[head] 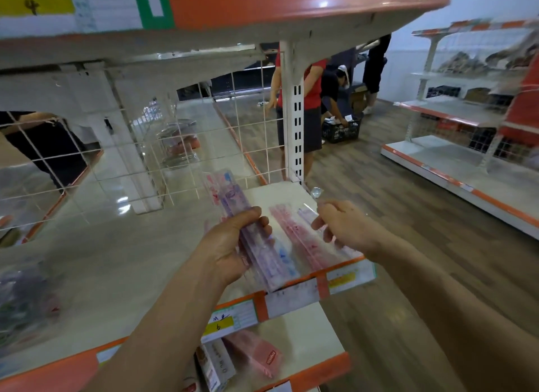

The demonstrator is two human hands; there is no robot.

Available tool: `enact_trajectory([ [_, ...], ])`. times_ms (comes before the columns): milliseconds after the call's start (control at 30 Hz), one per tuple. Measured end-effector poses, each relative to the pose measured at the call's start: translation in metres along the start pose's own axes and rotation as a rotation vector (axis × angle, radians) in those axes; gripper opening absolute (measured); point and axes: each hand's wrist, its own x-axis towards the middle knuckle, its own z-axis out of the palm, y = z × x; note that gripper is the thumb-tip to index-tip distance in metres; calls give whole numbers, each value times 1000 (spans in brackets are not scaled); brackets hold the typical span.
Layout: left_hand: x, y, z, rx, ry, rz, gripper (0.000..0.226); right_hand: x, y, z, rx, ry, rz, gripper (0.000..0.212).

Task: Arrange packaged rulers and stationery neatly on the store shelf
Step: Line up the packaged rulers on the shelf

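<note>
The left hand (pixel 230 245) gripped a stack of clear-wrapped purple-and-blue rulers (pixel 274 260); beside it the right hand (pixel 344 225) pinched a pink-printed pack (pixel 294 234).

Ruler packs (pixel 302 237) lie on the shelf's (pixel 131 254) right end, wire grid (pixel 253 146) behind.

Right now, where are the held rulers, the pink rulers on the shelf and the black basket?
held rulers (pixel 230 197): head view, stack's top end
pink rulers (pixel 294 231): head view, pack's middle
black basket (pixel 344 132): head view, front wall
</note>
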Motion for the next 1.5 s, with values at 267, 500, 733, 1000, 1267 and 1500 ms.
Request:
enact_trajectory([
  [267,7,-4,-1,9,3,-28,8,20,26,-15,-86,233,39,27],
  [500,8,-3,-7,24,18,-34,6,32,45,-15,-241,250,156,22],
  [733,9,-3,-10,22,9,-50,4,34,46,-14,-406,165,206,19],
  [1000,0,3,-4,-81,-11,-111,10,28,40,-10,-666,157,171,28],
  [1267,1,0,-3,-93,29,-111,18,-20,-19,50,-349,70,-324,29],
  [1500,-7,3,-11,-44,37,-31,16,-10,-20,65,-353,95,-322,27],
])
